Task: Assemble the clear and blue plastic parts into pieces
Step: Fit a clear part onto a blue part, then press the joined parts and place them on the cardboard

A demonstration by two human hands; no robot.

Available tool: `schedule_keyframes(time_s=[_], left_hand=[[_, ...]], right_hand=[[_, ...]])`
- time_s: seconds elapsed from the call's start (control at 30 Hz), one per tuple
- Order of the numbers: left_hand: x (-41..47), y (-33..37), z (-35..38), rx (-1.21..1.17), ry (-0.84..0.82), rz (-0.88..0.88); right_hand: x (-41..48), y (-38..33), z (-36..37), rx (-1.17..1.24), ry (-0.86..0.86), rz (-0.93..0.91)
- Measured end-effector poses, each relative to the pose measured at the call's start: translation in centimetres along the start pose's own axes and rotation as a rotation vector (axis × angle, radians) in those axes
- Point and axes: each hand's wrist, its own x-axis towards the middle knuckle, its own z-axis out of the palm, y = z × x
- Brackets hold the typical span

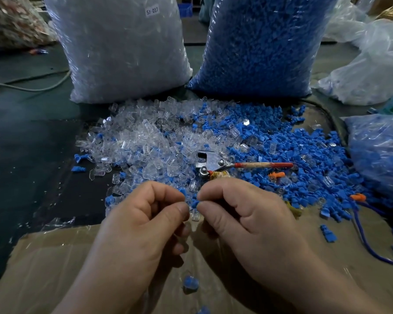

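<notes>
My left hand (pixel 143 220) and my right hand (pixel 245 214) meet fingertip to fingertip above the cardboard. Between them sits a small blue plastic part (pixel 194 203), pinched by the right thumb and forefinger; the left thumb and forefinger pinch its other end, where a clear piece is hard to make out. Beyond the hands lies a heap of loose clear parts (pixel 143 150) on the left and loose blue parts (pixel 293 155) on the right. One joined blue-and-clear piece (pixel 190 282) lies on the cardboard below my wrists.
A big bag of clear parts (pixel 123 48) and a big bag of blue parts (pixel 263 44) stand at the back. A metal tool with a red handle (pixel 236 165) lies in the heap. Another blue-filled bag (pixel 379 152) sits right. Brown cardboard (pixel 55 268) covers the near table.
</notes>
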Motion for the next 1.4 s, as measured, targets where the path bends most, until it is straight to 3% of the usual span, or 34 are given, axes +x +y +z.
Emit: schedule_keyframes(time_s=[0.3, 0.43, 0.53, 0.67, 0.73, 1.1, 1.27, 1.4], left_hand=[[0.0, 0.1, -0.2, -0.067, -0.100, -0.038], [0.3, 0.0, -0.3, -0.070, -0.111, -0.053], [0.5, -0.3, -0.1, -0.031, -0.051, 0.022], [0.8, -0.8, -0.8, 0.029, -0.008, 0.065], [0.8, -0.6, -0.9, 0.005, -0.014, 0.069], [1.0, -0.5, -1.0, -0.093, 0.005, 0.082], [1.0, -0.4, -1.1, -0.043, 0.096, 0.147], [0.7, 0.0, -0.9, 0.012, 0.138, 0.196]], right_hand=[[0.1, -0.1, 0.2, -0.251, 0.001, -0.199], [0.2, 0.0, -0.1, -0.298, -0.032, -0.207], [0.4, 0.9, -1.0, -0.498, -0.103, -0.113], [1.3, 3.0, -2.8, -0.764, -0.175, 0.234], [1.3, 4.0, -3.0, -0.822, -0.258, 0.299], [2.6, 4.0, -3.3, -0.862, -0.171, 0.282], [1.9, 2.3, -4.8, -0.603, 0.038, 0.173], [0.4, 0.4, -4.5, -0.547, -0.056, 0.037]])
